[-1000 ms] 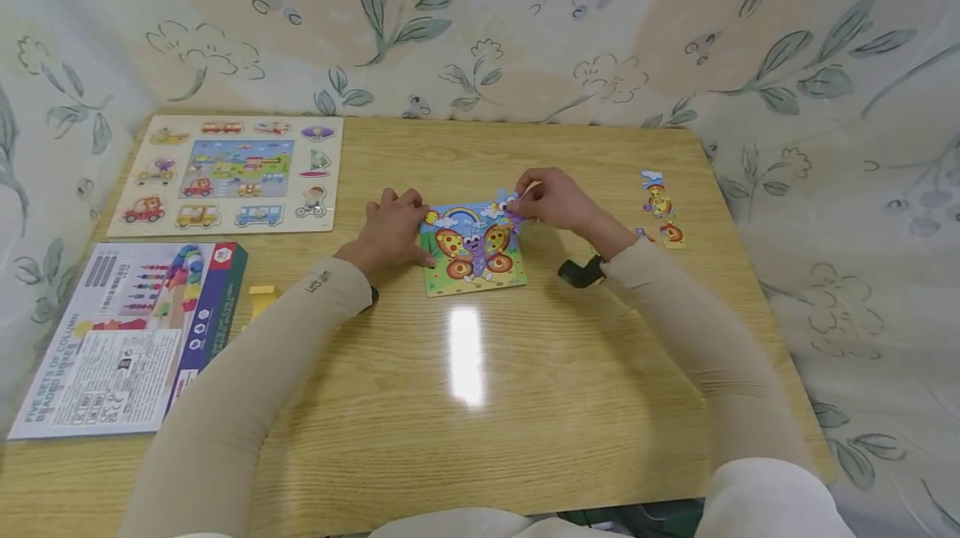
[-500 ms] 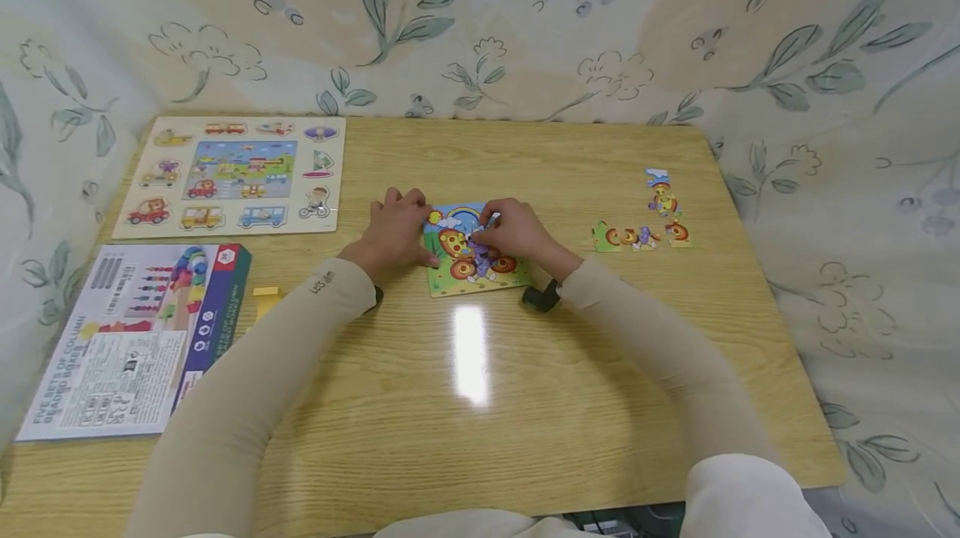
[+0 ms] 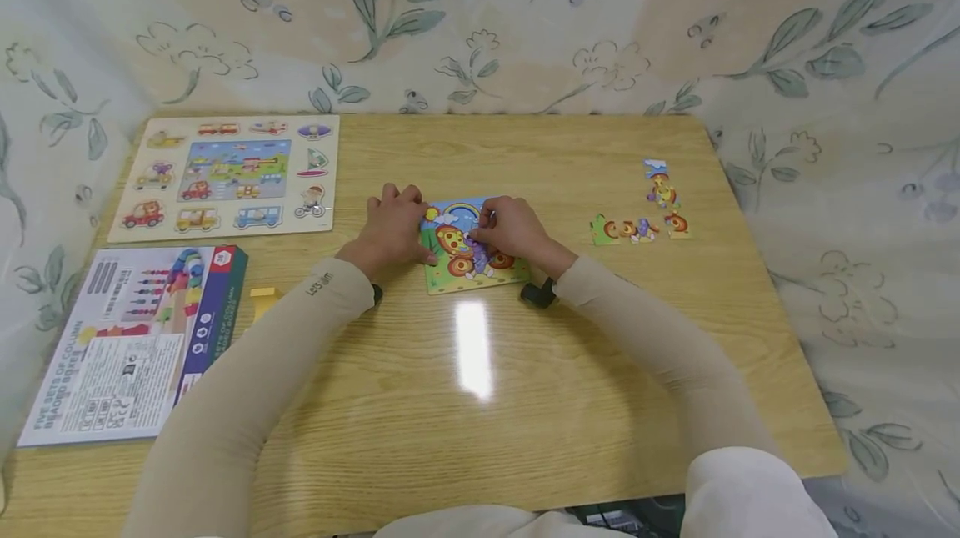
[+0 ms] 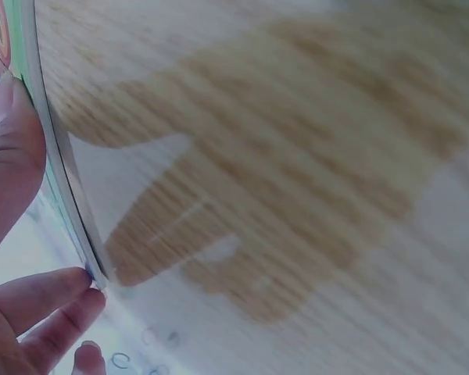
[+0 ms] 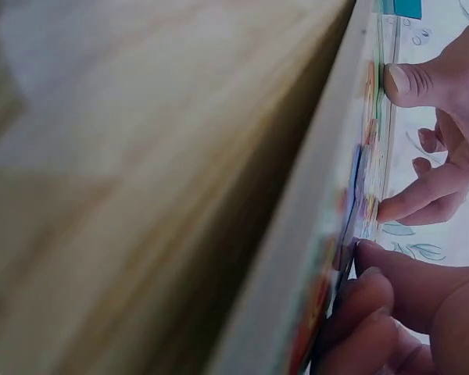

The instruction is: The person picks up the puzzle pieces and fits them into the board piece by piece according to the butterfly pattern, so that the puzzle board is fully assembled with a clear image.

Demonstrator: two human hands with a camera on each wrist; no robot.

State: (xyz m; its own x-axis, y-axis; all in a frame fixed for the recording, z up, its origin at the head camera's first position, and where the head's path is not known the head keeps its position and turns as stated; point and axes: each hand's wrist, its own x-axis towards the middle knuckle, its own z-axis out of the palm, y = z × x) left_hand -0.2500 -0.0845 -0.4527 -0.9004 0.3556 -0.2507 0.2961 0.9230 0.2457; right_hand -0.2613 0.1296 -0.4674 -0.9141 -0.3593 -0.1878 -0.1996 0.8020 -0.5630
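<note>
A colourful butterfly puzzle board [image 3: 444, 279] lies on the table in the head view. At its left edge rests my left hand [image 3: 388, 229], fingers spread, the thumb on the near part of the edge. In the left wrist view, that hand's fingertips [image 4: 78, 301] touch a board corner. My right hand [image 3: 516, 231] is over the board's right half and pinches a thin purplish puzzle piece [image 5: 358, 183] against its face, as the right wrist view shows. The right hand hides most of this piece and the butterfly's upper right wing.
Several loose puzzle pieces [image 3: 637, 229] lie on the table to the right, with a chef-hat piece [image 3: 660, 185] behind them. A vehicle peg board [image 3: 318, 154] and a bead-set box [image 3: 112, 346] are at left. Near the left forearm stands a yellow object [image 3: 264, 300].
My right hand has moved left and down from the board's upper right corner onto the butterfly, with the purplish piece, then stayed there. My left hand has kept its place.
</note>
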